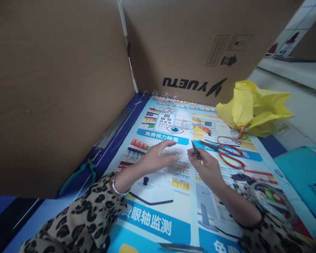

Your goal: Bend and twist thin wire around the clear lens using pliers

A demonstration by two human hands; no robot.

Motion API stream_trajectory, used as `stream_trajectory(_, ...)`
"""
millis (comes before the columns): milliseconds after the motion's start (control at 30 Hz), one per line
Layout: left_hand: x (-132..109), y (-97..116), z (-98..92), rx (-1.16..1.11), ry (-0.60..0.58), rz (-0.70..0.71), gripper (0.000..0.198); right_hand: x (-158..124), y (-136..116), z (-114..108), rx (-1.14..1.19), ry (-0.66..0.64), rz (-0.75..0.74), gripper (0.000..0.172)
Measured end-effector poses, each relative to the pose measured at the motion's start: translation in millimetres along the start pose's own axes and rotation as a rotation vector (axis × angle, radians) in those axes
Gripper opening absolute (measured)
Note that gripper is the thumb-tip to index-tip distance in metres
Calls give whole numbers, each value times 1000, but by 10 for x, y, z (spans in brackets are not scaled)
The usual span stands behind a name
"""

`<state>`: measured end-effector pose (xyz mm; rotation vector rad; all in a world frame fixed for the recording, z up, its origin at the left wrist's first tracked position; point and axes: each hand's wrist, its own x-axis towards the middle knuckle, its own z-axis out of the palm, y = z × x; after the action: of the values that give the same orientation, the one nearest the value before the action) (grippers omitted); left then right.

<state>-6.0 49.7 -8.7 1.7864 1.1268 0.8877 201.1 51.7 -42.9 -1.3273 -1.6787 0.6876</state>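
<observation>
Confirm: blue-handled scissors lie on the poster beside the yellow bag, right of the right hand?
Wrong colour: the head view shows the scissors have red handles, not blue. They do lie on the poster beside the yellow bag, right of the right hand.

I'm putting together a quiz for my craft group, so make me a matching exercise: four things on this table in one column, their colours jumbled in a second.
Things:
1. scissors
2. plastic bag
3. pliers by the cardboard wall
4. bracelet on the left wrist

Colours:
A. silver
B. teal handles
C. red handles
D. yellow

Pairs: 1-C, 2-D, 3-B, 4-A
</observation>
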Motion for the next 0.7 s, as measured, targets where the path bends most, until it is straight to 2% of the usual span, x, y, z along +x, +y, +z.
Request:
stream_trajectory(267,5,14,22,-235,-4,-39,36,-1,-1,25,14,-64,18,22)
stream_trajectory(500,-50,134,10,-274,-13,13,37,21,-21,39,-5,-79,4,20)
stream_trajectory(700,-59,91,53,-292,-60,49,39,25,-21,51,-33,-69,-14,19)
